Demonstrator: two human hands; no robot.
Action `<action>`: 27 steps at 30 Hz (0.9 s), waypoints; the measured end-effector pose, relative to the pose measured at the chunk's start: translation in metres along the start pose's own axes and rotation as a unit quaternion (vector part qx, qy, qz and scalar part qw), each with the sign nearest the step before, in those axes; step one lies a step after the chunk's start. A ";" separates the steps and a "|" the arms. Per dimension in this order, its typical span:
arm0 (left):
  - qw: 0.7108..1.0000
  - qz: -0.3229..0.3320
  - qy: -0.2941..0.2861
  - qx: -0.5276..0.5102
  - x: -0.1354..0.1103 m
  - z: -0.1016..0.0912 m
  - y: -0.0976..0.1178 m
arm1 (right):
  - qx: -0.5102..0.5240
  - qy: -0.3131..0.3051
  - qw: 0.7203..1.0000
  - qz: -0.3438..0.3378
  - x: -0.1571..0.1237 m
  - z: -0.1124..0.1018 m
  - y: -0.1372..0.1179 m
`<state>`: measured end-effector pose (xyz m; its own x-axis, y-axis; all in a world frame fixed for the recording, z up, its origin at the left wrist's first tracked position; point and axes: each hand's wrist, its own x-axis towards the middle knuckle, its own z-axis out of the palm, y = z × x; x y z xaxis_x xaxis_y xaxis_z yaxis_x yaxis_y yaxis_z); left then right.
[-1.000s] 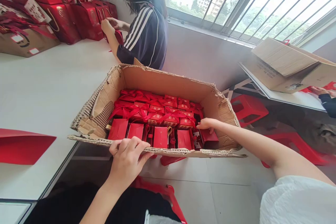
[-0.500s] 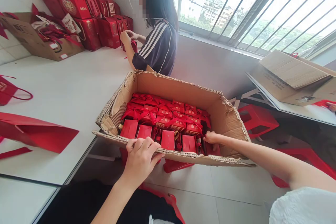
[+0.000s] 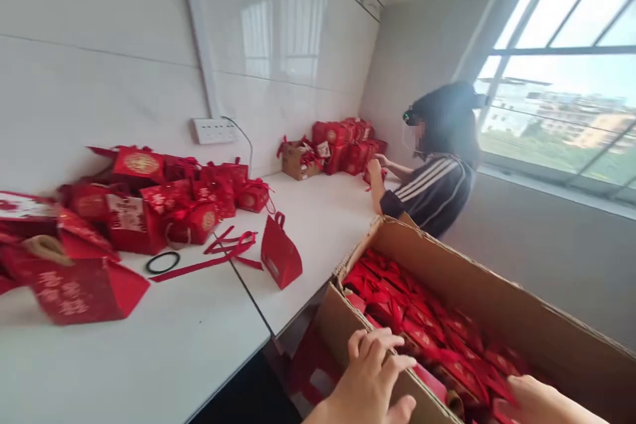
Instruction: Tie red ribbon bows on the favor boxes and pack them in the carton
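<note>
A deep cardboard box (image 3: 497, 295) with ragged rims fills the lower right. Rows of small red gift boxes (image 3: 422, 338) with ribbon bows are packed inside it. Over the box's near rim rests my left hand (image 3: 372, 368), its fingers spread and thumb apart. Down inside, among the red gift boxes, is my right hand (image 3: 539, 401); blur and the frame's bottom edge hide its fingers, so I cannot tell whether it holds one.
On the white table (image 3: 213, 351) stand a red ribboned bag (image 3: 281, 252), loose red ribbon (image 3: 199, 269), a black ring (image 3: 163, 262) and a pile of red gift boxes (image 3: 169, 195). A co-worker (image 3: 437, 172) handles a red item by the far stack (image 3: 342, 149).
The view has swung left, bringing the wall and the table's pile of red gift boxes into sight. My left hand's fingers have spread on the rim; my right hand stays inside the box.
</note>
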<state>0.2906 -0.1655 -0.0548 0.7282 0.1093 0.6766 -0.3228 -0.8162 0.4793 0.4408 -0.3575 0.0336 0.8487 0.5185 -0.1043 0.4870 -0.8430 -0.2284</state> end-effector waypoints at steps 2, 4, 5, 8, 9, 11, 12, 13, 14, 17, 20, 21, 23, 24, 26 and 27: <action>0.998 -0.019 0.060 -0.008 -0.008 -0.007 -0.006 | 0.009 -0.084 0.990 -0.111 0.032 -0.016 -0.047; 0.995 -0.055 0.082 -0.019 -0.013 -0.021 -0.009 | 0.085 -0.036 0.955 -0.281 0.055 -0.020 -0.113; 0.994 -0.074 0.081 -0.023 -0.014 -0.031 -0.009 | 0.117 -0.005 0.937 -0.330 0.064 -0.016 -0.149; 0.988 -0.119 0.094 -0.021 -0.020 -0.067 -0.011 | 0.225 0.094 0.870 -0.429 0.086 0.008 -0.247; 0.984 -0.134 0.116 -0.012 -0.024 -0.082 -0.013 | 0.249 0.109 0.850 -0.452 0.093 0.015 -0.274; 0.966 -0.172 0.192 0.023 -0.033 -0.115 -0.021 | 0.262 0.103 0.827 -0.487 0.101 0.022 -0.315; 0.950 -0.196 0.236 0.049 -0.039 -0.133 -0.025 | 0.263 0.092 0.817 -0.506 0.102 0.021 -0.332; 0.930 -0.221 0.284 0.078 -0.044 -0.153 -0.029 | 0.261 0.077 0.806 -0.526 0.100 0.019 -0.346; 0.907 -0.241 0.326 0.110 -0.050 -0.173 -0.032 | 0.260 0.060 0.793 -0.548 0.095 0.015 -0.357; 0.856 -0.289 0.389 0.181 -0.064 -0.231 -0.033 | 0.256 -0.008 0.744 -0.617 0.068 0.013 -0.383; 0.863 -0.317 0.345 0.187 -0.079 -0.267 -0.027 | 0.261 -0.071 0.692 -0.670 0.031 0.035 -0.391; 0.868 -0.334 0.324 0.171 -0.086 -0.272 -0.025 | 0.273 -0.080 0.681 -0.675 0.019 0.048 -0.390; 0.870 -0.375 0.294 0.124 -0.101 -0.275 -0.022 | 0.331 -0.073 0.681 -0.650 -0.002 0.077 -0.385; 0.868 -0.393 0.285 0.100 -0.108 -0.275 -0.020 | 0.371 -0.058 0.690 -0.618 -0.010 0.092 -0.382; 0.867 -0.413 0.272 0.062 -0.117 -0.275 -0.018 | 0.444 -0.023 0.712 -0.543 -0.023 0.115 -0.377; 0.871 -0.410 0.266 0.050 -0.119 -0.276 -0.017 | 0.467 -0.012 0.720 -0.513 -0.027 0.122 -0.376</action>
<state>0.0432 -0.0082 0.0110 0.2970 0.9044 0.3063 0.2467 -0.3826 0.8904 0.2094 -0.0369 0.0044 0.1307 0.8117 0.5693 0.4950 0.4441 -0.7468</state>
